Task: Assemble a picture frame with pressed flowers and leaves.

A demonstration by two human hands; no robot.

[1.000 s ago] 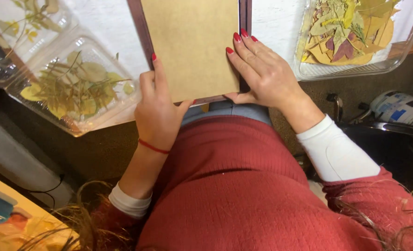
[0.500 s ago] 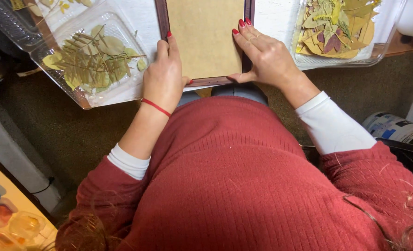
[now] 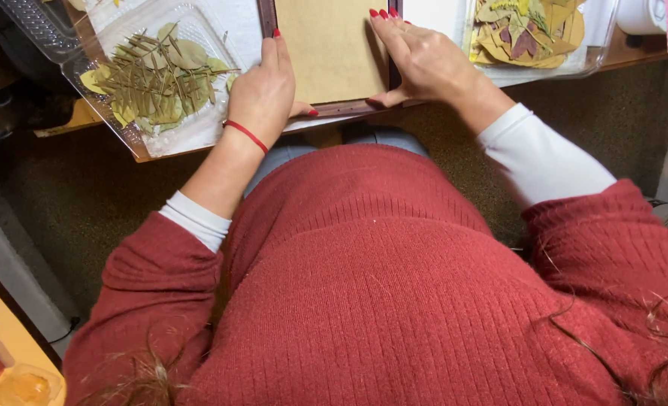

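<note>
From my feed, the left hand [image 3: 262, 94] has its fingers together, curled over the left edge of the dark wooden frame [image 3: 334, 109], thumb hooked under the near rail. The right hand [image 3: 423, 64] lies flat, fingers close together on the tan backing board [image 3: 326, 49] and right rail — the frame sits at the table edge between two clear trays: green pressed leaves [image 3: 157, 79] left, yellow-brown leaves [image 3: 525, 30] right.

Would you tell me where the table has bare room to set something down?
Little: a white strip between the leaf tray and the frame, and another between the frame and the coloured-leaf tray. The left hand and right hand crowd the frame's edges.
</note>
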